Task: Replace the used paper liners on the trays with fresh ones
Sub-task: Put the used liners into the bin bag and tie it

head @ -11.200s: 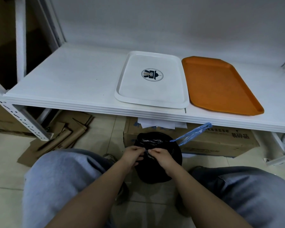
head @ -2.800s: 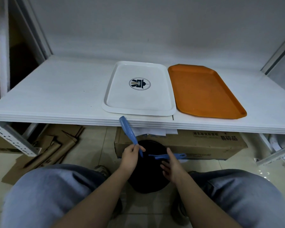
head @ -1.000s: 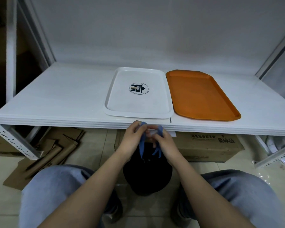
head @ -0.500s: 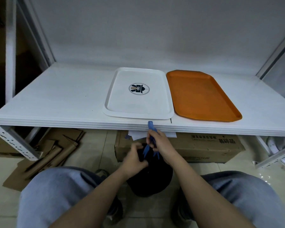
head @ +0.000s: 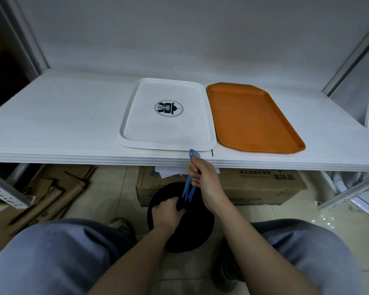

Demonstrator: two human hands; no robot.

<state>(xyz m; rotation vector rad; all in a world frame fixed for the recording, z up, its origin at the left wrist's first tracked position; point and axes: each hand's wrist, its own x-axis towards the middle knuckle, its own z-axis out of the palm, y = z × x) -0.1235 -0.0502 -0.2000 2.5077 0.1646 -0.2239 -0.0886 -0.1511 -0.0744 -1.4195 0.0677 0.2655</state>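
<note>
A white tray with a round logo and an orange tray lie side by side on the white shelf, both bare inside. Below the shelf edge, between my knees, a black rubbish bag sits on the floor. My right hand grips the bag's blue drawstring and holds it taut upward, its end sticking out above my fist. My left hand grips the gathered neck of the bag. White paper sheets lie on a box under the shelf.
A cardboard box stands on the floor behind the bag. Flattened cardboard lies at the left under the shelf. A perforated metal upright is at the left, another metal frame at the right. My knees flank the bag.
My right hand has pulled the blue drawstring higher and tighter. My left hand has moved down onto the bag's neck. Earlier, both hands were together on the string.
</note>
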